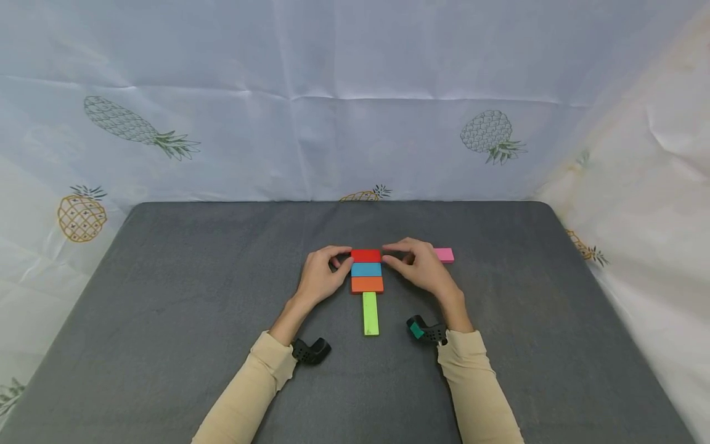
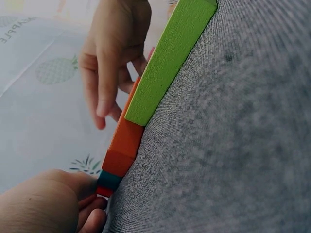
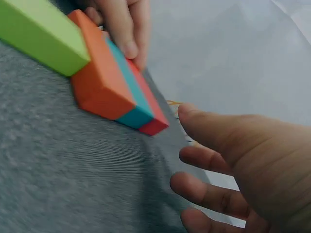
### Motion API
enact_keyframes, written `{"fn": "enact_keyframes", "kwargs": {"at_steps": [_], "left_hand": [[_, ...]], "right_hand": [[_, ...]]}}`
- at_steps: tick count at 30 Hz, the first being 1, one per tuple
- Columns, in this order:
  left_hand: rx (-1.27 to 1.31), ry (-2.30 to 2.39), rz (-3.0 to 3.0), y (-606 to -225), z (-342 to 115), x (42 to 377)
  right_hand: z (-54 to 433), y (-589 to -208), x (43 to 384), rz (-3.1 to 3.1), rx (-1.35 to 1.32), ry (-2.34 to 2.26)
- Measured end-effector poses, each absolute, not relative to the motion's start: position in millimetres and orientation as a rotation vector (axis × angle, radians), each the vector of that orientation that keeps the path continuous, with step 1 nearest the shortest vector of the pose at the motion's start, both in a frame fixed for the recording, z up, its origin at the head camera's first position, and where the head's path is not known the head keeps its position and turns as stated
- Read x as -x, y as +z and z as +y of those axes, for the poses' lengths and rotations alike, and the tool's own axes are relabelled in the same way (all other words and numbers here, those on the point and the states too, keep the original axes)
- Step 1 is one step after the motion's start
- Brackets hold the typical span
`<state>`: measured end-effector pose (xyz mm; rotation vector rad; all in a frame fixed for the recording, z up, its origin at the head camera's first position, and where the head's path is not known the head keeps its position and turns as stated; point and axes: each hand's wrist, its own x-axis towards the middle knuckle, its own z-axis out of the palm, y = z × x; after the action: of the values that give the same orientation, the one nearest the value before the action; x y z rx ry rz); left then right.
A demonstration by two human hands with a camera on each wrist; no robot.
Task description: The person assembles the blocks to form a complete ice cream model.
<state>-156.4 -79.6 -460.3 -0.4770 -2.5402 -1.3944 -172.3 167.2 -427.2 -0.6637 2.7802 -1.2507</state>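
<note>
A red block (image 1: 366, 255), a blue block (image 1: 366, 269) and an orange block (image 1: 367, 284) lie flat side by side, long edges touching. From the middle of the orange block's near side a lime-green block (image 1: 370, 313) extends toward the person. The left hand (image 1: 323, 271) pinches the red block's left end between thumb and fingers. Across from it, the right hand (image 1: 420, 265) has its thumb and index finger spread just off the red block's right end. In the right wrist view, a gap separates the right thumb (image 3: 209, 128) from the red block (image 3: 154, 124).
Partly behind the right hand, a pink block (image 1: 444, 254) lies on the dark grey tabletop (image 1: 166, 320). A pale cloth with pineapple prints (image 1: 333, 55) hangs behind the table. Both wrists carry black camera mounts (image 1: 312, 351).
</note>
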Motion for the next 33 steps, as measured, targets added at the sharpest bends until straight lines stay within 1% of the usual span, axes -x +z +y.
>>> {"fn": "enact_keyframes", "kwargs": {"at_steps": [9,15,20,33], "left_hand": [[0.492,-1.412,-2.51,-461,-80,155],[0.48,-1.409,-2.527,-461,-79,155],[0.479,-1.404,-2.524,-460,-79,154],[0.475,-1.399,-2.529,-460,-80,154]], "right_hand": [[193,-410,174,2.777,0.641,-1.412],[221,-406,171,2.703,0.528,-1.526],[241,-404,168,2.705,0.482,-1.509],[257,-409,170,2.716,0.524,-1.476]]}}
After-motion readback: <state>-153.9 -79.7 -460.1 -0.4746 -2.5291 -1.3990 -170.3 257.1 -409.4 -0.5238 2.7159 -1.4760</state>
